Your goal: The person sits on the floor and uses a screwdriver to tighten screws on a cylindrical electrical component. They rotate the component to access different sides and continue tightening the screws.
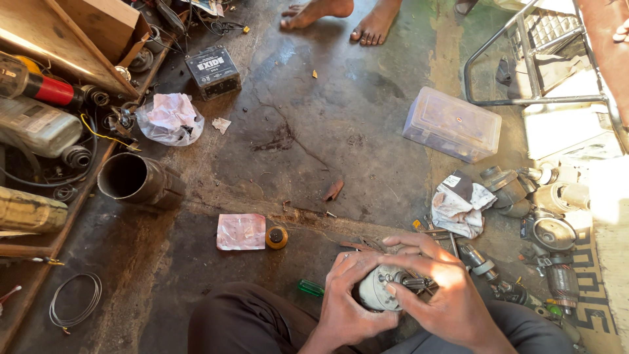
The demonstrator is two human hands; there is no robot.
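Grey cylindrical metal motor housing [379, 290] sits low over the stained concrete floor [314, 131], between both hands. Left hand [350, 295] is clamped around its body; right hand [445, 292] pinches its dark splined shaft [414, 283].

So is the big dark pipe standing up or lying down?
Lying down: the pipe rests on its side on the floor, its round open mouth facing left.

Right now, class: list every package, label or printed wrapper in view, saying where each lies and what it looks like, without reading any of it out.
Battery: floor, upper left; black box, pale lettering on top.
Plastic box: floor, right of centre; clear, rectangular, lidded.
Sachet: floor, left of the hands; flat pink square.
Canister: left shelf; lying cylinder, pale label.
Printed cloth or wrapper: above the right hand; crumpled, white and black.
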